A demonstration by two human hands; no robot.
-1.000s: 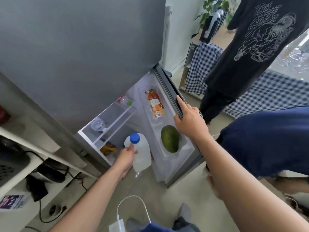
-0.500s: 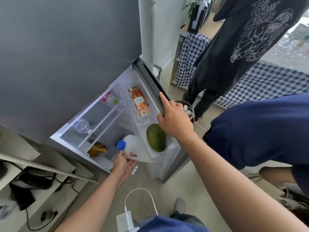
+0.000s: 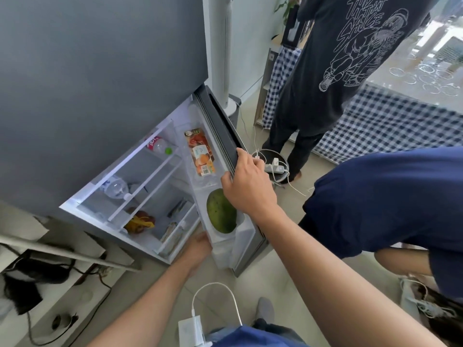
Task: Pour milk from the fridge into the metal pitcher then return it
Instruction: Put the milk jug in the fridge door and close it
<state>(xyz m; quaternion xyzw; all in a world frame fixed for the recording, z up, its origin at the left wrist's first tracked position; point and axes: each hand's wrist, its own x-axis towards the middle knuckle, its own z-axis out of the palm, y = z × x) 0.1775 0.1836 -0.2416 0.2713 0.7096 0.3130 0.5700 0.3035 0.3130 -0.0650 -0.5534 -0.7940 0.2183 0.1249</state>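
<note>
Gripping the outer edge of the open fridge door [image 3: 223, 126], the right hand [image 3: 246, 186] is curling its fingers over that edge with the thumb pressing on the inner side, just above the green mango [image 3: 221, 211] lying in the door's lower bin. An orange-and-red juice carton [image 3: 200, 152] is lying higher up on the same door, above the mango. The left hand [image 3: 196, 249] is reaching in low at the bottom corner of the fridge door, its fingers going out of sight behind the white lowest door bin [image 3: 225, 251]; whether they are closed around anything cannot be told. The milk bottle is not showing anywhere; it may be sitting hidden behind that bin, though this cannot be confirmed. Left of the fridge door, the lit fridge interior [image 3: 140, 196] is showing white wire shelves, with a clear plastic bottle [image 3: 114, 189] lying on one, a bottle with a green cap [image 3: 160, 146] further up, and a yellow-and-brown item [image 3: 139, 222] resting lower down. Beyond the fridge door to the right, a person in a dark printed T-shirt [image 3: 350, 58] is standing beside a blue checked tablecloth [image 3: 388, 126]. Below the fridge door, a white charger with a looping cable [image 3: 191, 330] is hanging near the wearer's blue shirt.
</note>
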